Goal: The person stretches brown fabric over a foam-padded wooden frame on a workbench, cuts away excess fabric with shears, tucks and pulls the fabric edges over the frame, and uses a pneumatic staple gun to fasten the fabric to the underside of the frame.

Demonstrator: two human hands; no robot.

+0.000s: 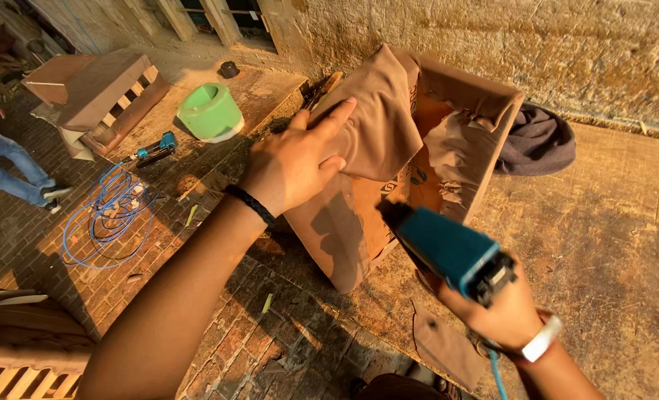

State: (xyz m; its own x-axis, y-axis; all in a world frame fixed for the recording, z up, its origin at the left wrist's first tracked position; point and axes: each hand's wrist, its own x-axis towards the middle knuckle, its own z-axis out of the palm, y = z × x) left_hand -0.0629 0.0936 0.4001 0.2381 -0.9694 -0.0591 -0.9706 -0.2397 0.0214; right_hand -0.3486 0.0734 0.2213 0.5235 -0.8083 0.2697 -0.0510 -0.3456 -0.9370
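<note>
My left hand [296, 161] lies flat on brown fabric [378, 122] stretched over the corner of a wooden frame [418, 159], fingers spread and pressing it down. A black band circles that wrist. My right hand [504, 311] grips a teal pneumatic staple gun [448, 248], its nose pointing at the lower fabric-covered side of the frame, with a blue hose hanging below the hand. A white band is on the right wrist.
A green bucket [211, 111], a second teal tool [155, 150] and a coiled blue hose [107, 211] lie on the brick floor at left. A dark cloth [541, 141] sits behind the frame. Another person's legs [7, 170] stand far left. Slatted wooden pieces [103, 92] rest nearby.
</note>
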